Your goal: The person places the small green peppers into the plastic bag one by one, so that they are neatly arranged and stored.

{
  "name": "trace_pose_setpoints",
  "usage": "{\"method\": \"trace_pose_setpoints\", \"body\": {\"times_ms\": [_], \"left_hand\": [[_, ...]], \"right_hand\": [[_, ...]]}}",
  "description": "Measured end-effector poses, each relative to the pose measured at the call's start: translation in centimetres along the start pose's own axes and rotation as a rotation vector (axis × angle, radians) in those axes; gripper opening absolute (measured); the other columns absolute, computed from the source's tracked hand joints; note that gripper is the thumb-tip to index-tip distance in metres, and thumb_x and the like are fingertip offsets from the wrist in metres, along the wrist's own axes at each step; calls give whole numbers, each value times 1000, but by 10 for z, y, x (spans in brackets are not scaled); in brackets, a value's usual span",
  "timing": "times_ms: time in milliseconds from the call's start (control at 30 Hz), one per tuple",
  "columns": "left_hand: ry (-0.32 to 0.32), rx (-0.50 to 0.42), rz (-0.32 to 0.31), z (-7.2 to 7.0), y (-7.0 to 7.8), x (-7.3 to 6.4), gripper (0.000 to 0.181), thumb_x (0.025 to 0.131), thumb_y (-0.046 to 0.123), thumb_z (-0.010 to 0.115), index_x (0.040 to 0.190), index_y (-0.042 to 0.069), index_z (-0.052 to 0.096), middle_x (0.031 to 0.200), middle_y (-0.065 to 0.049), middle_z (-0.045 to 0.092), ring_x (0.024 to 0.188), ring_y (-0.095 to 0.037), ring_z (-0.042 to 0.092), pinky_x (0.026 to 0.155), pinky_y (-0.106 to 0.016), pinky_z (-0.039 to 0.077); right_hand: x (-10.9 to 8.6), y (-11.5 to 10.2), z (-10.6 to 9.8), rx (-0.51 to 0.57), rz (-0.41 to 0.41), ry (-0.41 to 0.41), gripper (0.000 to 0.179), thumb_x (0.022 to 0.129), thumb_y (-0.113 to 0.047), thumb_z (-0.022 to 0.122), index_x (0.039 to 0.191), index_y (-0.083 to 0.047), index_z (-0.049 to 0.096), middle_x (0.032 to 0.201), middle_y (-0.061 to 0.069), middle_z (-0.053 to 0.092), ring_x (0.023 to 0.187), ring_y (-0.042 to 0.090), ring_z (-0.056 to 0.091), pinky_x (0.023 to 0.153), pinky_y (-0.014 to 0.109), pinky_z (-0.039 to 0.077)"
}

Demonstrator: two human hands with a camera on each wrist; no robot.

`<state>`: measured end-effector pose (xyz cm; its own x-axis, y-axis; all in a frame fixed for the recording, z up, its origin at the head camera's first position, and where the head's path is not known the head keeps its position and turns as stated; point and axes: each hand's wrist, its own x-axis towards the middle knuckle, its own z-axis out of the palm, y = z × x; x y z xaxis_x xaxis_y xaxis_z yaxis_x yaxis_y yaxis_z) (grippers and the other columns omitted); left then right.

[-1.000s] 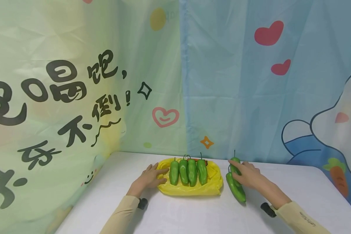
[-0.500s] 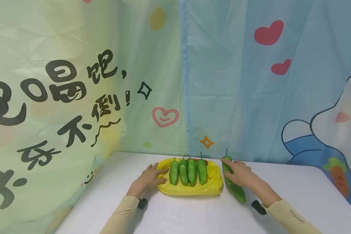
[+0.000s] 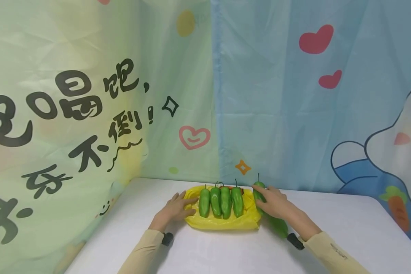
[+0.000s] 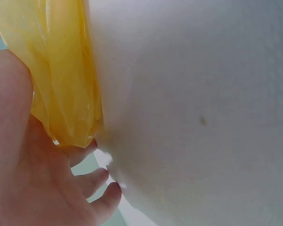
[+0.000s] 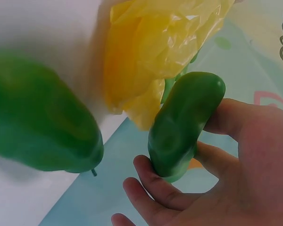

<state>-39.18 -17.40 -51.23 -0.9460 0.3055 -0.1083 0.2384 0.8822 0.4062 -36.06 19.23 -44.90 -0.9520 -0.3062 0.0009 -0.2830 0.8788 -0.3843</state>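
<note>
A yellow plastic bag (image 3: 222, 223) sits on the white table with several green peppers (image 3: 204, 203) lined up in it, stems pointing away. My left hand (image 3: 174, 207) rests at the bag's left end. In the left wrist view, the bag's yellow film (image 4: 66, 70) lies between the thumb and the loosely spread fingers. One more green pepper (image 5: 179, 117) is held between thumb and fingers of my right hand (image 3: 275, 203), right at the bag's right end. Another green pepper (image 3: 278, 226) lies on the table below the right hand, partly covered by it.
The white table (image 3: 205, 253) ends at a printed curtain (image 3: 277, 114) behind the bag, and a second curtain side (image 3: 72, 160) runs along the left. A black wrist camera (image 3: 295, 241) sits under the right forearm, another (image 3: 168, 239) beside the left.
My right hand has moved left with the pepper, from above the lying pepper to the bag's right end. The left hand and the bag have stayed in place.
</note>
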Motion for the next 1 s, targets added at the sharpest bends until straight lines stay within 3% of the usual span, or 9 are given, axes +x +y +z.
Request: {"method": "trace_pose_setpoints", "body": {"times_ms": [500,800,1000], "left_hand": [[-4,-6,-19,-1,1,0,50,98,42,59,147,30,53,165,-20,24,152,-50,16,122,-68,17],[-2,-4,-27,-1,1,0,50,98,42,60,146,30,54,165,-20,25,152,-49,17,122,-67,18],[-3,-7,-13,-1,1,-1,50,98,42,60,146,28,54,165,-22,25,151,-50,17,121,-68,19]], "right_hand": [[6,-14,4,-1,-8,-3,58,99,-24,57,154,-15,42,140,32,52,128,52,48,96,74,40],[10,-23,3,26,-9,-35,58,99,-24,55,155,-15,40,147,36,43,137,58,37,101,78,33],[11,-30,6,24,-13,-28,57,99,-23,56,154,-16,41,145,35,46,135,56,40,101,77,35]]}}
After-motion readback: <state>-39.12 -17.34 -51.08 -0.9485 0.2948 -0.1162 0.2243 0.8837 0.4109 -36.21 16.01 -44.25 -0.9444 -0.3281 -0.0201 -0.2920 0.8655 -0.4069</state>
